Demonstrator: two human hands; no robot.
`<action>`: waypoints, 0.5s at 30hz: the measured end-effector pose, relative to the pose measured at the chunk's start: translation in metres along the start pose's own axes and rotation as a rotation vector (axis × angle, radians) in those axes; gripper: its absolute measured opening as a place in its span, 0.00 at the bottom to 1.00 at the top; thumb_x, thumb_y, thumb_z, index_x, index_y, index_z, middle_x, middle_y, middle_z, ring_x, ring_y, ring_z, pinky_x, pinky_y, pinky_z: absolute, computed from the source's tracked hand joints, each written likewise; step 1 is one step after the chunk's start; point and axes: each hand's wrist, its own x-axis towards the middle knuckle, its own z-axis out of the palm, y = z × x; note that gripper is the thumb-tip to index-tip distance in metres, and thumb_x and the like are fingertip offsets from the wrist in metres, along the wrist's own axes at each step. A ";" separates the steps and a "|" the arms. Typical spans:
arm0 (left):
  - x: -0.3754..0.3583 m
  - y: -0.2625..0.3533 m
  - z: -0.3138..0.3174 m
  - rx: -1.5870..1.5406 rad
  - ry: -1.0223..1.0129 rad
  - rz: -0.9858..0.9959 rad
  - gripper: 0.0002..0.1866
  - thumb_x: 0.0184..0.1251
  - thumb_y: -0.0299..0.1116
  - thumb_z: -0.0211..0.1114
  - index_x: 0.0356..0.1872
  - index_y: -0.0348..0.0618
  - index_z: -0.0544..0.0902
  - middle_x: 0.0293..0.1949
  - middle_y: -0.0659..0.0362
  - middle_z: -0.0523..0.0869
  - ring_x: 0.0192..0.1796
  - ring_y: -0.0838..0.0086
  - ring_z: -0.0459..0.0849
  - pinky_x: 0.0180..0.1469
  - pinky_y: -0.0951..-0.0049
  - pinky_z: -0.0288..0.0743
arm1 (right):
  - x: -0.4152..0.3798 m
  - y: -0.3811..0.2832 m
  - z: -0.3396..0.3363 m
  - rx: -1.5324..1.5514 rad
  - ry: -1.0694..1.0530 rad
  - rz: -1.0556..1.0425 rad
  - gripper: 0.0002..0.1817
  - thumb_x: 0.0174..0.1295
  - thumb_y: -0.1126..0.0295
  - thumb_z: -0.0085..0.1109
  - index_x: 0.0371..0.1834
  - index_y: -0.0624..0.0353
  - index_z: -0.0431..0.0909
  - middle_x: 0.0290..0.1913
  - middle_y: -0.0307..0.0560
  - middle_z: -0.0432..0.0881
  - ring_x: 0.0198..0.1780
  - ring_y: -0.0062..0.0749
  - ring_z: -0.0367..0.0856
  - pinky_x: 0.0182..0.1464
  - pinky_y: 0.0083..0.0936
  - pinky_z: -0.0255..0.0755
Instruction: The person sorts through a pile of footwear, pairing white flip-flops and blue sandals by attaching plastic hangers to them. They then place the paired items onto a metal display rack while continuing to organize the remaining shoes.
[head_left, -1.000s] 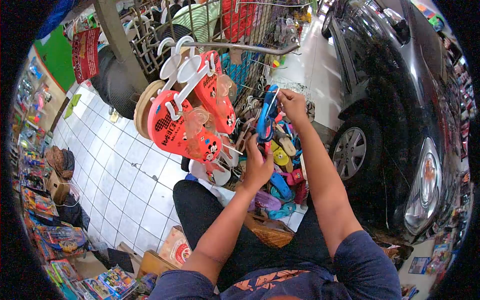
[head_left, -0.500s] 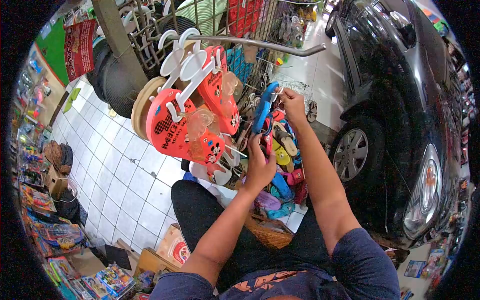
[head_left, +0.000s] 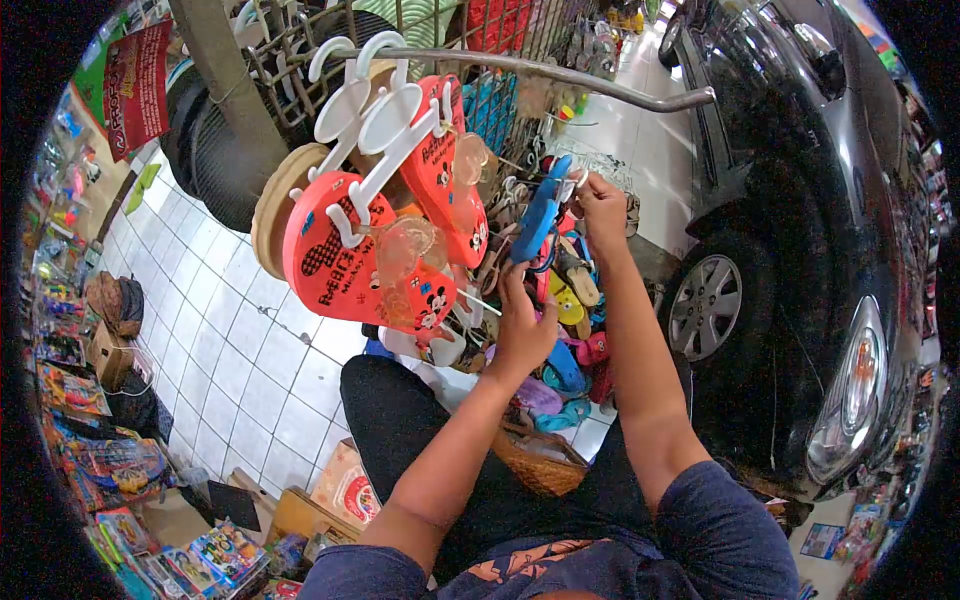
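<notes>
In front of me is a pair of blue sandals [head_left: 541, 215], held upright and tilted. My right hand [head_left: 600, 212] is closed in a pinch on the white plastic hanger [head_left: 577, 184] at their upper end. My left hand [head_left: 525, 328] is under their lower end, its fingertips closed against the sole; the thumb stands apart. To the left, red Mickey Mouse sandals [head_left: 345, 283] with clear straps hang on white hangers [head_left: 388, 140] from a metal rod [head_left: 560, 70]. Below and behind the blue pair lies a pile of colourful sandals [head_left: 568, 300].
A dark car [head_left: 790, 250] stands close on the right, its wheel [head_left: 706, 308] beside my right forearm. A wire rack [head_left: 480, 40] and metal post [head_left: 225, 85] rise ahead. A woven basket [head_left: 540, 462] sits between my legs. White floor tiles [head_left: 245, 350] extend left, with packaged goods [head_left: 225, 560] beyond.
The view has shifted slightly, and the hanging red sandals appear a little further left. Both hands still hold the blue sandals and hanger, with little change in grip.
</notes>
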 end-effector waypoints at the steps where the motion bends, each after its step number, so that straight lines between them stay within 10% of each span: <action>1: 0.000 0.000 0.000 -0.030 -0.022 -0.042 0.30 0.58 0.24 0.58 0.61 0.30 0.58 0.60 0.37 0.62 0.65 0.43 0.61 0.67 0.53 0.54 | -0.001 0.001 0.001 -0.001 0.001 -0.018 0.10 0.64 0.64 0.60 0.34 0.60 0.82 0.23 0.33 0.75 0.22 0.14 0.68 0.26 0.15 0.61; 15: 0.000 0.006 0.002 0.057 0.038 0.044 0.30 0.57 0.24 0.59 0.60 0.32 0.58 0.59 0.36 0.62 0.63 0.43 0.63 0.66 0.54 0.56 | 0.005 -0.001 0.011 -0.335 -0.113 -0.350 0.07 0.60 0.74 0.58 0.36 0.66 0.83 0.28 0.39 0.81 0.27 0.18 0.73 0.30 0.18 0.66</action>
